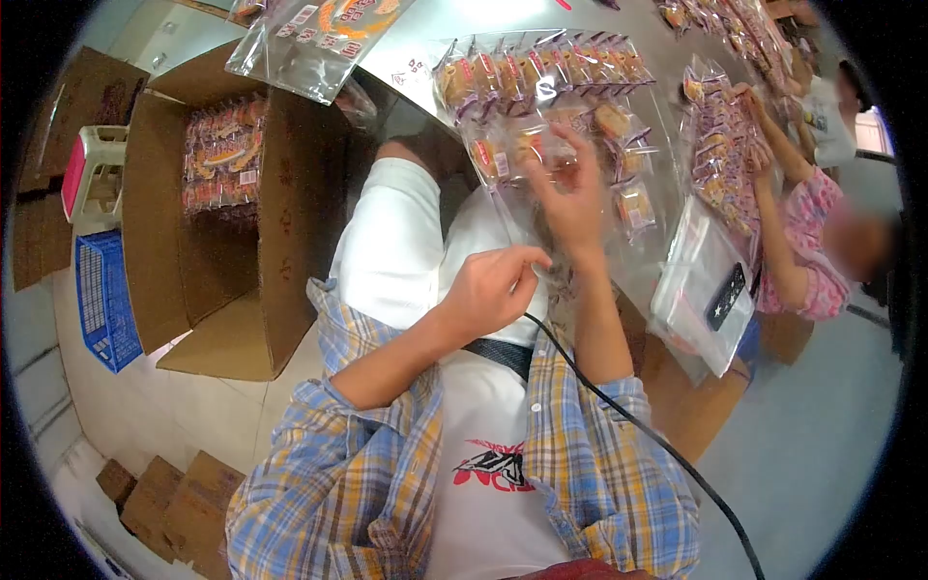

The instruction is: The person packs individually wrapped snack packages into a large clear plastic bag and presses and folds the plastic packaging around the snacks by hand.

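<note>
From the head view, I see a large clear plastic bag (657, 145) lying along the near edge of the pale, smooth table (522, 14), its film glossy and wrinkled. Inside, small round golden pastries (541, 75) in shiny purple-trimmed wrappers stand in a tight row, with looser ones nearer the lap. The right hand (568, 184) reaches over these, fingers spread, blurred; whether it touches one I can't tell. The left hand (495, 288) is apart from it, fingers curled, near the bag's close end; I can't tell whether it pinches film. To the right, a co-worker in a pink patterned top (812, 232) handles another packed bag (720, 145). On the left, an open brown carton (290, 213) stands on pale floor tiles beside a blue lattice basket (106, 300).
</note>
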{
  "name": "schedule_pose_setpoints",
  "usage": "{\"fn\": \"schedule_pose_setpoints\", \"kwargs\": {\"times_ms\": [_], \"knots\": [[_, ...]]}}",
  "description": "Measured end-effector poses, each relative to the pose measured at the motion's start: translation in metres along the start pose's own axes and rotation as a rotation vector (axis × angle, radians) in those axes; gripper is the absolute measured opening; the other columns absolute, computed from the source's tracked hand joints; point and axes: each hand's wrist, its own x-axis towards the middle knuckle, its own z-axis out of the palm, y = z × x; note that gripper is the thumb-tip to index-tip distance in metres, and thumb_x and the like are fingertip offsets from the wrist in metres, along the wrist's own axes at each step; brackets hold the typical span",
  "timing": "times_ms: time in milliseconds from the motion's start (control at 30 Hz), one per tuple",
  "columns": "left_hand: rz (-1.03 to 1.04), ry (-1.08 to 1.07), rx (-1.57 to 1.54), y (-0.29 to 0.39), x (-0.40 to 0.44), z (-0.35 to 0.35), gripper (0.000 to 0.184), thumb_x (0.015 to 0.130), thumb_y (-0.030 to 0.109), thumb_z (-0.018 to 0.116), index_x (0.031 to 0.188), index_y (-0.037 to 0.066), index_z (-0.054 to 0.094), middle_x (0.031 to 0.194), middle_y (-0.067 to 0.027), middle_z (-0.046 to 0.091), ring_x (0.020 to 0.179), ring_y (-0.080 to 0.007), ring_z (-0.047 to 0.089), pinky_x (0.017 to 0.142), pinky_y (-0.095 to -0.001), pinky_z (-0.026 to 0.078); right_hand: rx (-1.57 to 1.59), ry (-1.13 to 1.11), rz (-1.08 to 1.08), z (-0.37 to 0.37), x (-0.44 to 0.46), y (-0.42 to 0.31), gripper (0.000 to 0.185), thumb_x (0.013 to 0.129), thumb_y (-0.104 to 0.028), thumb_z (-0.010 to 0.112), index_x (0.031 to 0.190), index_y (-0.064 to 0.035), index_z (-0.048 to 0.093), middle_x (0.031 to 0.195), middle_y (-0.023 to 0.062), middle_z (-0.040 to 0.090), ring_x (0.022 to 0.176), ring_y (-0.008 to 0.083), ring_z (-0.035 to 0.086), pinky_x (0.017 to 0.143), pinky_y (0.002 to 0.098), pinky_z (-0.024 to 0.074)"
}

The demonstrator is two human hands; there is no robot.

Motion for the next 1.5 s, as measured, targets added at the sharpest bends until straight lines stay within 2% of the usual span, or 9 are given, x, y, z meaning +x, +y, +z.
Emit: {"fn": "schedule_pose_setpoints", "kwargs": {"times_ms": [67,167,267,467,767,867,1167,1267,1500], "knots": [[0.026,0.013,-0.008,0.000,0.002,0.002,0.025,0.083,-0.008,0.065,0.105,0.004,0.068,0.061,-0.0074,0.056,0.048,-0.0198,0.052,0.049,-0.0340,0.044,0.082,-0.006,-0.026,0.012,-0.003,0.013,0.059,0.088,-0.032,0.084,0.133,-0.0039,0.057,0.129,0.0145,0.068,0.083,0.0177,0.070,0.079,0.0348,0.0572],[0.025,0.018,-0.009,0.000,0.001,0.001,0.025,0.083,-0.008,0.065,0.104,0.005,0.068,0.059,-0.0067,0.054,0.047,-0.0194,0.051,0.049,-0.0339,0.043,0.286,-0.134,0.076,0.013,0.006,0.018,0.065,0.086,-0.026,0.084,0.141,-0.0070,0.055,0.138,0.0162,0.062,0.099,0.0211,0.069,0.086,0.0357,0.0566],[-0.002,0.011,0.002,0.003,0.001,-0.002,0.023,0.083,-0.008,0.065,0.102,0.005,0.069,0.059,-0.0059,0.052,0.046,-0.0191,0.050,0.048,-0.0338,0.042,-0.163,-0.165,-0.463,0.001,0.010,0.023,0.073,0.082,-0.019,0.084,0.148,-0.0111,0.053,0.145,0.0174,0.054,0.119,0.0273,0.061,0.094,0.0384,0.0550],[0.014,0.008,0.001,0.001,0.003,-0.001,0.022,0.082,-0.008,0.066,0.099,0.005,0.072,0.059,-0.0060,0.052,0.047,-0.0185,0.050,0.048,-0.0340,0.041,-0.217,-0.086,-0.516,0.016,-0.001,0.015,0.075,0.076,-0.012,0.084,0.146,-0.0131,0.057,0.147,0.0167,0.049,0.133,0.0370,0.050,0.106,0.0440,0.0481],[0.001,0.006,-0.007,0.003,0.004,0.000,0.022,0.082,-0.008,0.066,0.099,0.004,0.072,0.060,-0.0068,0.053,0.048,-0.0176,0.050,0.048,-0.0335,0.042,-0.046,-0.038,-0.424,0.029,-0.001,0.034,0.059,0.075,-0.005,0.082,0.132,-0.0127,0.069,0.152,0.0185,0.047,0.136,0.0379,0.052,0.113,0.0460,0.0437],[0.002,0.003,-0.005,0.002,0.004,0.000,0.022,0.082,-0.008,0.065,0.099,0.004,0.072,0.061,-0.0071,0.054,0.048,-0.0171,0.050,0.049,-0.0331,0.043,-0.144,-0.077,-0.466,0.023,-0.003,0.028,0.064,0.078,-0.008,0.087,0.138,-0.0099,0.064,0.156,0.0154,0.044,0.142,0.0315,0.048,0.114,0.0420,0.0447],[-0.030,-0.010,0.000,0.001,0.002,-0.003,0.023,0.082,-0.008,0.066,0.100,0.004,0.072,0.063,-0.0074,0.058,0.049,-0.0176,0.052,0.050,-0.0331,0.044,0.276,-0.112,-0.192,0.023,-0.001,0.045,0.075,0.081,0.008,0.071,0.150,-0.0079,0.048,0.156,0.0156,0.044,0.137,0.0306,0.053,0.102,0.0373,0.0548],[-0.046,-0.033,0.023,0.004,0.002,-0.007,0.024,0.081,-0.009,0.065,0.100,0.004,0.070,0.074,-0.0093,0.066,0.055,-0.0213,0.060,0.053,-0.0339,0.049,0.216,-0.028,-0.224,0.019,-0.001,0.028,0.071,0.081,0.009,0.069,0.148,-0.0071,0.050,0.157,0.0161,0.043,0.140,0.0315,0.051,0.103,0.0387,0.0543],[-0.024,-0.030,0.039,0.002,0.002,-0.011,0.024,0.080,-0.010,0.065,0.098,0.003,0.071,0.073,-0.0095,0.067,0.054,-0.0218,0.061,0.053,-0.0341,0.050,-0.696,0.290,-0.478,-0.034,0.043,0.045,0.063,0.082,-0.004,0.071,0.144,-0.0100,0.057,0.152,0.0194,0.049,0.139,0.0399,0.048,0.102,0.0492,0.0520]]}}
